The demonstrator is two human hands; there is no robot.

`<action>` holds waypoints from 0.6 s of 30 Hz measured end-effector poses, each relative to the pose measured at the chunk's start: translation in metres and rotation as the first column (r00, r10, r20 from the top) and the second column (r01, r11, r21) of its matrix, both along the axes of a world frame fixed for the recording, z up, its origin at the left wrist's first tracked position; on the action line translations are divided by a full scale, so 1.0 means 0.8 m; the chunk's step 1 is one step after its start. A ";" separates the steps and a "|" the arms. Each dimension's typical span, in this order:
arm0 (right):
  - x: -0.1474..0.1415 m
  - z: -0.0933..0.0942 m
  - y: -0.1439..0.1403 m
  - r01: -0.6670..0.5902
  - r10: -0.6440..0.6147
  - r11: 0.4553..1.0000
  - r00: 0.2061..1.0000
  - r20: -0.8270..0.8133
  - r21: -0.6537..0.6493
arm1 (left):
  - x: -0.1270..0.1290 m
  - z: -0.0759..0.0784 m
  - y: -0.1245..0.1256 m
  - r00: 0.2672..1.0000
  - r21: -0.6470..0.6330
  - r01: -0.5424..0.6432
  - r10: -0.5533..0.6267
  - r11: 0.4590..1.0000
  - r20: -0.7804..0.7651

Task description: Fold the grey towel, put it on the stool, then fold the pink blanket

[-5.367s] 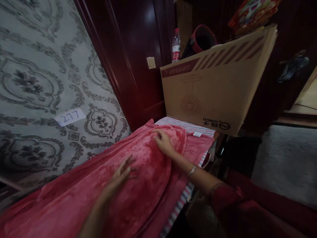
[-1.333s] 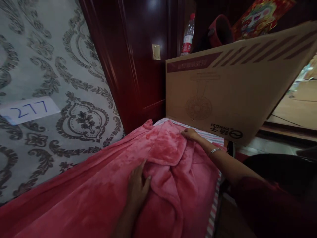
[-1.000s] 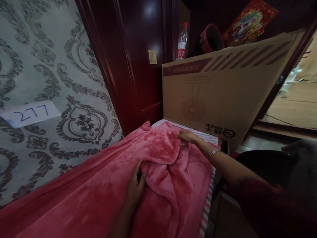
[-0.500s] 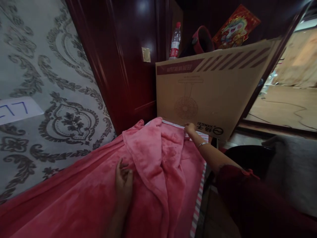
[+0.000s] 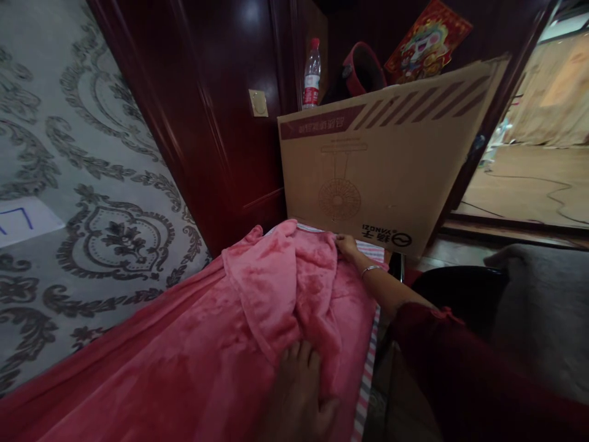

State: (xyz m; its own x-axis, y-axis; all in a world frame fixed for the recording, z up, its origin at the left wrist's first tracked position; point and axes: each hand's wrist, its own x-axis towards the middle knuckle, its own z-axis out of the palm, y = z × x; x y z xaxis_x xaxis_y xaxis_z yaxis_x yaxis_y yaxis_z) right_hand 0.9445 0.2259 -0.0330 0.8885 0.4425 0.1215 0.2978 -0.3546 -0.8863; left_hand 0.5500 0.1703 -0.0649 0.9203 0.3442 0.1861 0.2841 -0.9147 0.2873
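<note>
Damask wallpaper (image 5: pixel 105 202), left hand (image 5: pixel 299 393) flat on plush pink blanket (image 5: pixel 207 356), right hand (image 5: pixel 346 245) pinching its edge

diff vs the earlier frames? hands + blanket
The left hand slid back toward the person along the blanket and now lies flat below a folded flap. The right hand reached further out to the far edge by the box and holds the cloth there. The fold shifted left and bunched. Box, bottle and wallpaper are unchanged.

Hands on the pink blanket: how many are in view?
2. The left hand lies flat on the pink blanket at bottom centre; the right hand grips its far edge beside the cardboard box.
</note>
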 end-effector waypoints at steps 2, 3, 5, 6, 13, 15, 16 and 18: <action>0.001 0.021 0.006 0.016 -0.014 0.999 0.998 0.065 -0.044 | 0.004 0.012 -0.004 0.999 -0.052 -0.020 0.018 0.998 -0.042; 0.002 0.035 0.008 0.035 -0.027 0.997 0.993 0.114 -0.066 | 0.005 0.016 -0.005 0.999 -0.072 -0.019 0.016 0.997 -0.037; 0.007 0.068 0.010 0.085 -0.063 0.992 0.972 0.224 -0.093 | 0.006 0.021 -0.002 1.000 -0.129 0.016 -0.012 0.991 0.028; 0.010 0.085 0.011 0.111 -0.078 0.988 0.956 0.282 -0.105 | 0.006 0.022 0.002 0.996 -0.175 0.034 -0.019 0.984 0.085; 0.031 0.141 0.000 0.165 0.026 0.936 0.850 0.527 -0.312 | -0.003 0.042 0.041 0.925 -0.679 0.187 0.105 0.710 0.365; 0.038 0.130 -0.007 0.163 0.074 0.907 0.846 0.528 -0.388 | -0.004 0.045 0.038 0.927 -0.611 0.202 0.052 0.765 0.372; 0.041 0.123 -0.010 0.158 0.095 0.892 0.849 0.519 -0.423 | -0.004 0.044 0.034 0.939 -0.538 0.204 -0.007 0.818 0.344; 0.046 0.106 -0.017 0.140 0.135 0.868 0.857 0.498 -0.476 | -0.004 0.043 0.023 0.961 -0.363 0.221 -0.140 0.905 0.237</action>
State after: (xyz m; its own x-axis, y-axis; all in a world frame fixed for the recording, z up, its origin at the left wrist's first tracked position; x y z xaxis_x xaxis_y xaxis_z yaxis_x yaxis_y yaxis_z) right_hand 0.9814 0.2122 0.0517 0.7630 0.5619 0.3196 0.6453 -0.6911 -0.3255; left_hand 0.5468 0.1883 -0.0307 0.9305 0.2574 0.2607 0.0239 -0.7527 0.6579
